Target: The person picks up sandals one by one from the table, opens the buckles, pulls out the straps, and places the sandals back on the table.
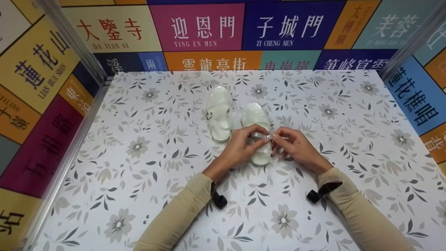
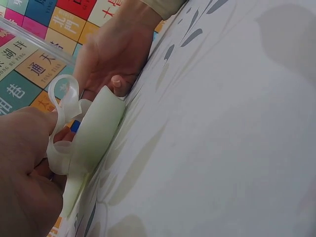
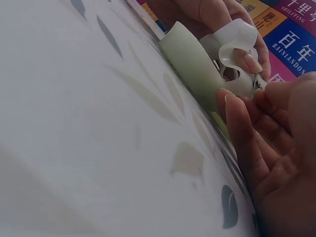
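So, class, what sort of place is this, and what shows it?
Probably an indoor work booth: colourful Chinese-lettered panels on three sides, and a floral-patterned tabletop with two pale sandals on it.

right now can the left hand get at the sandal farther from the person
Probably yes: nothing visible stands between the left hand and the farther sandal, though it would likely have to release the strap of the nearer sandal first.
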The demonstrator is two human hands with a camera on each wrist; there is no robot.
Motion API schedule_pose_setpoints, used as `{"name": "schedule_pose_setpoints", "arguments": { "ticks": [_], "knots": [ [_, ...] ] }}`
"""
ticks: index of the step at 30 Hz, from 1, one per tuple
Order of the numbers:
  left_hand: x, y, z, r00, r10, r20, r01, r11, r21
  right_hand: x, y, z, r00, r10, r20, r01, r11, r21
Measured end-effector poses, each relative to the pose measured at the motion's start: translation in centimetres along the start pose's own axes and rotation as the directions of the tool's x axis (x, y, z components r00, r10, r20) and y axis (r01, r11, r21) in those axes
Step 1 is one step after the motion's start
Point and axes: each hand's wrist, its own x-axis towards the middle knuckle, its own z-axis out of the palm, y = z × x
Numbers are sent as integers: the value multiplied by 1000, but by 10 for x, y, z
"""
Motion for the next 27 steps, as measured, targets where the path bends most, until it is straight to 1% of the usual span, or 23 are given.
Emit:
{"name": "schedule_pose_setpoints", "arguments": {
  "ticks": [4, 7, 11, 14, 20, 24, 27],
  "knots": [
    [0, 0, 0, 1000, 2, -4, -2, 1000, 23, 1, 0, 0, 1000, 1, 1, -1, 1000, -14],
    [0, 1, 0, 1000, -6, -1, 6, 1000, 23, 1, -1, 0, 1000, -5, 14, 5, 1000, -11],
    [0, 1, 0, 1000, -7, 1, 7, 999, 34, 0, -3, 0, 1000, -17, 22, 16, 999, 33],
    [0, 1, 0, 1000, -6, -4, 6, 999, 47, 0, -4, 1, 999, -27, 18, 26, 999, 44],
    [1, 0, 1, 1000, -17, 5, 16, 999, 39, 0, -4, 3, 1000, -18, 20, 18, 1000, 18],
    [1, 0, 1, 1000, 5, 10, -5, 999, 32, 0, -2, 3, 999, -33, 38, 33, 999, -8],
    [1, 0, 1, 1000, 9, 13, -9, 1000, 11, 0, -2, 2, 998, -40, 42, 40, 999, -13]
  ]
}}
